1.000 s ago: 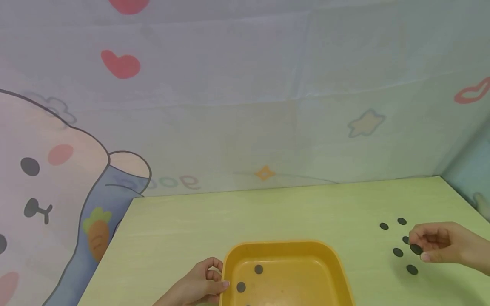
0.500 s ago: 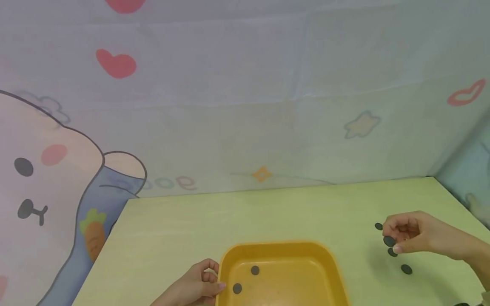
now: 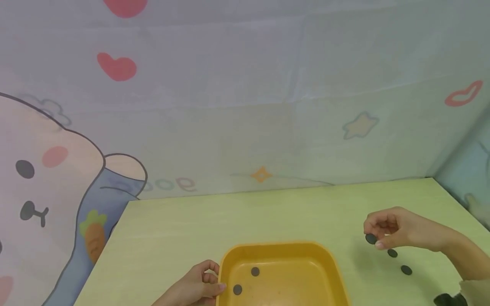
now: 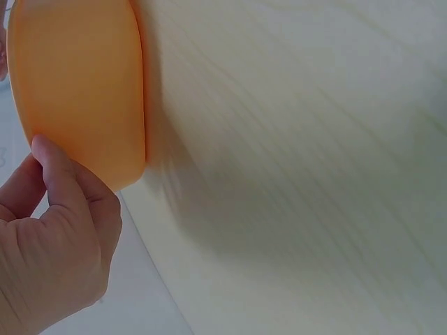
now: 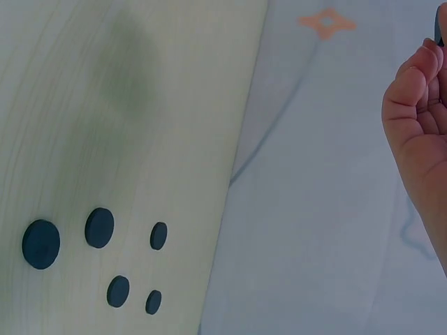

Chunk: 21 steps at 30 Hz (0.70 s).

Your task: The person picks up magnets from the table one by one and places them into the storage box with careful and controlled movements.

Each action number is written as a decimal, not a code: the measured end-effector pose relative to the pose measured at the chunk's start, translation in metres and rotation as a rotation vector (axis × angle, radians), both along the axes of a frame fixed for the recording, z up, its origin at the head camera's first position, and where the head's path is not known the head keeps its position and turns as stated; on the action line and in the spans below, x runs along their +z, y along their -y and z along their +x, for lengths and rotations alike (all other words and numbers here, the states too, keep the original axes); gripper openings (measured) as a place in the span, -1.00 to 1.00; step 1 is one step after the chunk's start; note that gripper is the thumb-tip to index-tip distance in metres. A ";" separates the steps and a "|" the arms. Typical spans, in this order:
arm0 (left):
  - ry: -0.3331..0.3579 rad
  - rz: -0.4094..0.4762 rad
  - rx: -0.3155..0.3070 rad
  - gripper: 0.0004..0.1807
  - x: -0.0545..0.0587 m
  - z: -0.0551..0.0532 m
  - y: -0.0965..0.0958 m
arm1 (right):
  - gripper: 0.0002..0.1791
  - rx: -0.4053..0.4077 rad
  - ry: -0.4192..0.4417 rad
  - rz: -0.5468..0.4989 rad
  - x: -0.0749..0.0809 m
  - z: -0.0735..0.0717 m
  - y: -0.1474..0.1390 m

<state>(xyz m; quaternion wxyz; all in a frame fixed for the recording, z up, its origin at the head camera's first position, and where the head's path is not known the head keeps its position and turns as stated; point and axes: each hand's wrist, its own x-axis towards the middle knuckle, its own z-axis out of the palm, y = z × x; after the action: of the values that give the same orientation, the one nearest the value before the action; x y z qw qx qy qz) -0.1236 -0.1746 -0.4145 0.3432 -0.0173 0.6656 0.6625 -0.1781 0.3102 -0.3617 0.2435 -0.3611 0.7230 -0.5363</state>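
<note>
A yellow tray (image 3: 283, 250) with rounded corners stands at the front of the table, cut off by the lower edge of the head view. Two dark round discs (image 3: 255, 271) lie inside it near its left wall. My left hand (image 3: 195, 284) grips the tray's left rim, thumb over the edge and fingers outside; the left wrist view has this hand (image 4: 63, 230) against the tray's outer wall (image 4: 84, 84). To the right of the tray and above the table, my right hand (image 3: 402, 229) pinches a black disc (image 3: 371, 239) between thumb and fingertips.
Several black discs (image 5: 99, 227) lie loose on the light green table (image 3: 183, 225), two of them visible below the right hand in the head view. A patterned cloth (image 3: 229, 85) hangs behind the table. A dark patch (image 3: 449, 299) shows beside the right sleeve.
My right hand has moved left towards the tray, carrying the pinched disc away from the loose ones. The left hand stays on the tray's rim. The head view has shifted slightly.
</note>
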 end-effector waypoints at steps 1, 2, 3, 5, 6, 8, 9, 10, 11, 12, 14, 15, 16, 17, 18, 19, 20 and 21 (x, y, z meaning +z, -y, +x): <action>0.000 -0.002 -0.002 -0.73 0.000 0.000 0.000 | -0.76 0.016 -0.021 -0.009 0.000 -0.002 0.002; -0.001 -0.003 -0.002 -0.74 0.000 0.000 -0.001 | -0.76 0.016 -0.036 -0.006 0.000 -0.003 0.004; -0.002 -0.002 -0.003 -0.73 0.000 0.000 0.000 | -0.74 0.034 -0.050 -0.016 0.000 -0.004 0.006; -0.001 -0.003 -0.002 -0.73 0.000 0.000 -0.001 | -0.74 0.051 -0.074 -0.024 0.001 -0.007 0.009; 0.002 -0.004 -0.001 -0.73 0.000 0.000 -0.001 | -0.74 0.044 -0.082 -0.014 0.002 -0.008 0.011; 0.008 -0.005 0.001 -0.73 0.000 0.001 0.000 | -0.75 0.037 -0.095 0.005 0.005 -0.008 0.016; 0.007 -0.004 0.000 -0.73 0.000 0.002 0.000 | -0.75 0.038 -0.092 0.010 0.006 -0.009 0.018; 0.010 -0.005 -0.002 -0.74 0.000 0.002 0.000 | -0.75 0.042 -0.098 0.015 0.007 -0.009 0.020; 0.010 -0.006 -0.003 -0.74 0.000 0.002 0.000 | -0.75 0.047 -0.108 0.017 0.009 -0.010 0.021; 0.006 -0.005 -0.005 -0.74 0.001 0.001 0.000 | -0.76 0.054 -0.114 0.017 0.010 -0.010 0.023; 0.003 0.001 -0.003 -0.74 0.001 0.001 -0.001 | -0.75 0.072 -0.124 0.008 0.012 -0.012 0.027; -0.002 0.003 0.000 -0.74 0.002 0.001 -0.001 | -0.75 0.077 -0.130 0.008 0.013 -0.013 0.029; -0.003 0.005 0.003 -0.74 0.002 0.001 -0.002 | -0.75 0.081 -0.134 0.007 0.014 -0.014 0.031; -0.005 0.007 0.008 -0.74 0.002 0.000 -0.002 | -0.75 0.081 -0.138 0.009 0.015 -0.015 0.033; -0.001 0.012 0.012 -0.74 0.002 0.001 -0.002 | -0.75 0.081 -0.140 0.011 0.015 -0.016 0.035; 0.003 0.014 0.011 -0.74 0.001 0.001 -0.002 | -0.75 0.082 -0.143 0.010 0.016 -0.016 0.037; 0.004 0.013 0.010 -0.74 0.000 0.001 -0.001 | -0.74 0.081 -0.146 0.012 0.016 -0.017 0.039; 0.006 0.013 0.006 -0.74 -0.001 0.001 -0.001 | -0.74 0.079 -0.149 0.016 0.016 -0.017 0.041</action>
<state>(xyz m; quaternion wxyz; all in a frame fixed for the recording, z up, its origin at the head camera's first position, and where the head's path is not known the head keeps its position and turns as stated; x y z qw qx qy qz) -0.1224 -0.1735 -0.4154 0.3432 -0.0188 0.6604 0.6677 -0.1950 0.2691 -0.3458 0.2127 -0.4262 0.7286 -0.4923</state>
